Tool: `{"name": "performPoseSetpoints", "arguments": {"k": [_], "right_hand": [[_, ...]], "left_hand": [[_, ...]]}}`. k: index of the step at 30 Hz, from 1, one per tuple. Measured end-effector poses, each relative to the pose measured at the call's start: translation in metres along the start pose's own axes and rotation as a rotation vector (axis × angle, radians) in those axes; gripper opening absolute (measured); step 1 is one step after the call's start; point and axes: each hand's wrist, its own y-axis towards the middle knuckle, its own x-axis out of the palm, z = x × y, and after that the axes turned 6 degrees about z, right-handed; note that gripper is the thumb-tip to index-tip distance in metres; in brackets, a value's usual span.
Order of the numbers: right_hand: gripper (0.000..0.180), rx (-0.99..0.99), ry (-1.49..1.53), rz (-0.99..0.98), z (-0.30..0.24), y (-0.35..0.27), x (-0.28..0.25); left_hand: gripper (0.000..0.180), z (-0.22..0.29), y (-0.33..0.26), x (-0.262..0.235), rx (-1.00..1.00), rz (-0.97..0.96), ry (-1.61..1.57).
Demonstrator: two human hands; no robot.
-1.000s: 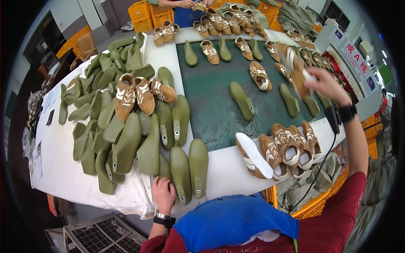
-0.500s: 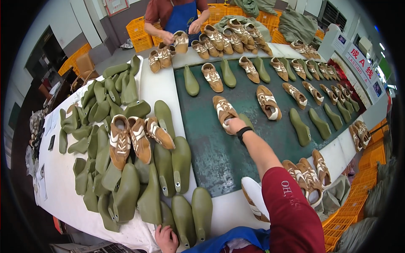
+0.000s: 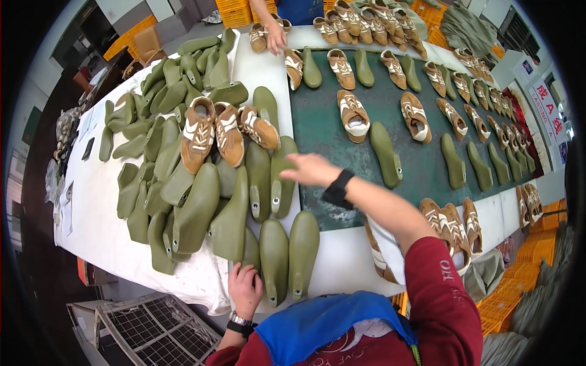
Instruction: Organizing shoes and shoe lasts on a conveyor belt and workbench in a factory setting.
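Note:
My right hand (image 3: 310, 171) is empty, its fingers stretched out toward a green shoe last (image 3: 284, 183) on the table; whether it touches is unclear. My left hand (image 3: 245, 288) rests with loosely bent fingers at the table's near edge, against a small green last (image 3: 251, 253). Two upright-lying lasts (image 3: 273, 259) are just to its right. On the dark green belt (image 3: 329, 210) a brown sneaker with white stripes (image 3: 353, 116) lies beside another last (image 3: 386, 155). Several sneakers (image 3: 198, 134) sit on top of the piled lasts (image 3: 195, 207).
Across the table a co-worker's hand (image 3: 276, 38) hangs near a brown sneaker (image 3: 293, 68). Rows of sneakers and lasts line the belt toward the right. More sneakers (image 3: 452, 232) stand on the near white ledge. Orange crates (image 3: 506, 299) are at the right, a metal rack (image 3: 159, 326) below left.
My right hand has let go of the sneaker on the belt and moved left to the lasts. The co-worker has set a sneaker on the belt's far left corner. The view has shifted.

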Motion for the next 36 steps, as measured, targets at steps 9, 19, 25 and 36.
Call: {"name": "performPoseSetpoints", "arguments": {"k": [9,19,25,36], "right_hand": [[0.031,0.163,-0.116,0.113,-0.021,-0.023,0.052],[0.033,0.339,-0.298,0.012,0.068,-0.071,0.053],[0.029,0.336,-0.288,-0.011,0.074,-0.084,0.041],[0.057,0.143,0.214,0.193,0.02,0.032,0.012]], "left_hand": [[0.011,-0.004,-0.015,0.001,0.013,0.031,-0.012],[0.013,-0.007,-0.015,0.001,0.023,0.042,0.017],[0.012,-0.007,-0.011,0.001,0.018,0.038,-0.002],[0.012,-0.004,-0.01,-0.002,-0.004,0.045,-0.021]]}}
